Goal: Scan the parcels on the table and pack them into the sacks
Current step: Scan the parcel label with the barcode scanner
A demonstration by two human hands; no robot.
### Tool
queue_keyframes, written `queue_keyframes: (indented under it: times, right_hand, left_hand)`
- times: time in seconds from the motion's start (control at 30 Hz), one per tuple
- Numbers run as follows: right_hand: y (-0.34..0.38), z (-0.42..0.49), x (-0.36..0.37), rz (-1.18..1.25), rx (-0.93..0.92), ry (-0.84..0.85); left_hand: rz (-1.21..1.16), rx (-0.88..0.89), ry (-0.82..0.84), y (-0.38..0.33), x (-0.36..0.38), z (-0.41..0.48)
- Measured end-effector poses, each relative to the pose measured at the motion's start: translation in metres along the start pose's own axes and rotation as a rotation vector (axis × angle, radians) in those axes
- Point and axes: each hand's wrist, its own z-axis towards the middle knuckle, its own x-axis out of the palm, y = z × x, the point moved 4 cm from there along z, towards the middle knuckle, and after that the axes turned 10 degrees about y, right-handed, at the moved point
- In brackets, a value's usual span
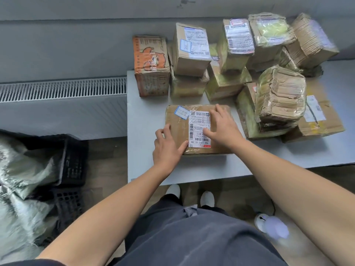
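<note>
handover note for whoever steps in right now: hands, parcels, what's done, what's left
Left hand grips the near left corner of the flat parcel; right hand rests open on its top.
The parcel lies label up on the table; the other parcels are piled behind it.
Sack lies on the floor, left.
Done: cannot tell, sack's inside is hidden.
Left: scan and pack every parcel here.

I am looking down into what reads as a small parcel-sorting room: a grey table (146,116) stacked with taped cardboard parcels (190,52) bearing printed shipping labels (199,129), a woven plastic sack (21,169) slumped on the floor beside black plastic crates (74,164), and a white radiator (63,89) under a plain grey wall (76,35).
</note>
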Motion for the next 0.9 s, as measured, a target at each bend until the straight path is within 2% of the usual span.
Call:
queue_keyframes:
  times: [0.2, 0.47, 0.7, 0.9]
  right_hand:
    - [-0.012, 0.003, -0.002, -0.05, -0.047, 0.1]
    - [-0.03, -0.017, -0.011, -0.16, -0.062, 0.089]
    - [-0.046, -0.046, -0.009, -0.235, -0.056, -0.017]
    - [-0.055, -0.066, 0.0, -0.288, -0.076, -0.049]
  left_hand:
    - [0.104, -0.053, -0.101, -0.01, 0.001, -0.001]
    - [0.31, -0.05, -0.305, -0.034, 0.006, -0.014]
    - [0.265, -0.096, -0.224, -0.062, 0.055, -0.032]
    - [0.266, -0.082, -0.161, -0.065, 0.061, -0.032]
